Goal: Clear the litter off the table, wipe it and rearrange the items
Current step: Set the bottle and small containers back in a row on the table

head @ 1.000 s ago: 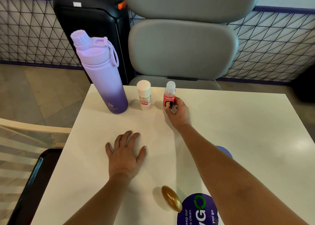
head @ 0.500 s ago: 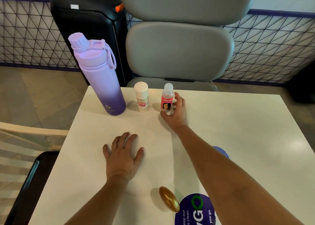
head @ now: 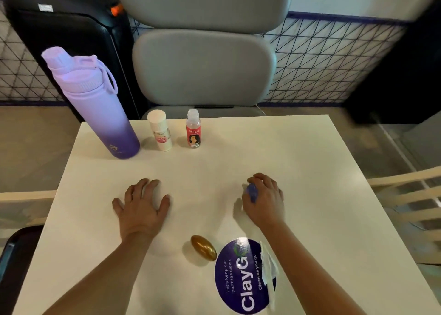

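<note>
**Rearranging: blue item in your right hand, ready to be placed**

The table looks free of litter, so I judge you are in the rearranging step. Going by size: beyond your hands, at the far left edge, the purple bottle stands upright. Just right of it stands the white tube, then the small red bottle, all three in a row and apart from each other, well ahead of your grip.

Nearer you than the grip, a round purple sticker lies flat, with a scrap of clear wrapper on its right edge under your forearm. Left of the sticker lies a gold egg, between your two wrists.

Your right hand curls its fingers round a small blue object; its shape is mostly hidden, and I cannot tell whether it is off the table. Your left hand lies flat on the table, fingers spread, holding nothing.

The next move probably calls for carrying the blue object forward and left to the row, setting it just right of the red bottle without knocking that light bottle over. The gold egg would follow; it may roll. The wrapper may still count as litter.
</note>
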Motion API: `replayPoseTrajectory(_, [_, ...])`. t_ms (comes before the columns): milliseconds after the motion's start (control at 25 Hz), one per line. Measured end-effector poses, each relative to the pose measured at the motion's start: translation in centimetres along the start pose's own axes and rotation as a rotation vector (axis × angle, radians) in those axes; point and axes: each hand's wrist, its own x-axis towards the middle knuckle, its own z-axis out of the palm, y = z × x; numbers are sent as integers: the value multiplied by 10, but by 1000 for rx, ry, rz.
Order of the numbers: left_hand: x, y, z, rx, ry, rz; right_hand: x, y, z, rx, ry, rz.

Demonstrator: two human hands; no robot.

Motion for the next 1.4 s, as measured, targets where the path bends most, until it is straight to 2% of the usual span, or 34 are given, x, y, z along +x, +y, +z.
replayPoseTrajectory(80, [0,2,-2,9,-18,-2,-11,14,5,14,-25,-98])
replayPoseTrajectory(160, [0,3,-3,13,-33,-9,-9,21,7,108,-66,-105])
replayPoseTrajectory(240, [0,3,-3,9,-37,-7,6,20,7,188,-87,-100])
replayPoseTrajectory(400, [0,2,0,9,-19,2,57,2,14,173,-176,-183])
replayPoseTrajectory(560, [2,-1,2,27,2,1,106,-18,25,109,-85,-230])
replayPoseTrajectory(640, [3,-1,4,26,2,-10,123,-27,30,91,-96,-216])
replayPoseTrajectory(800, [3,0,5,0,19,-26,142,-42,43,198,-48,-138])
replayPoseTrajectory(1080, [4,-3,7,11,18,-20,149,-42,50,214,-98,-232])
replayPoseTrajectory(1240, [3,-2,7,-9,38,-21,145,-39,53,196,-7,-192])
replayPoseTrajectory(1400, [4,-2,6,-8,30,-26,142,-34,57,235,-21,-140])
